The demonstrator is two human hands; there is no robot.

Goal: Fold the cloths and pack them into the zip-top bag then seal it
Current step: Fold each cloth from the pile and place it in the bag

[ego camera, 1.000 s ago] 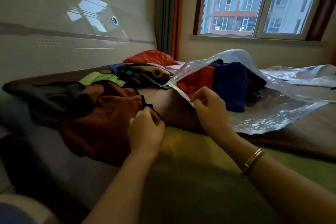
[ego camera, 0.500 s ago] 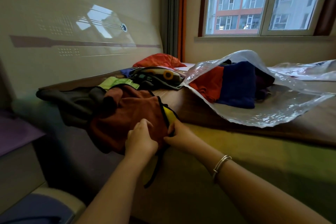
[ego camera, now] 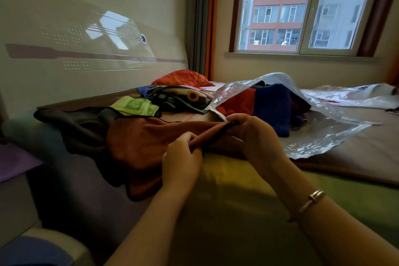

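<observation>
A rust-brown cloth with a dark edge lies across the bed's near left. My left hand pinches its dark hem, and my right hand grips the same hem further right, holding it stretched between them. Behind my right hand lies the clear zip-top bag, mouth open towards me, with a folded red cloth and a folded blue cloth inside. A dark grey cloth lies under the brown one.
A green cloth, a patterned dark cloth and an orange cloth are heaped near the headboard. A second plastic bag lies at the far right. The brown bed sheet stretches under the window.
My right hand left the bag's mouth and came to the brown cloth. Both hands then lifted the dark hem and drew it out to the right.
</observation>
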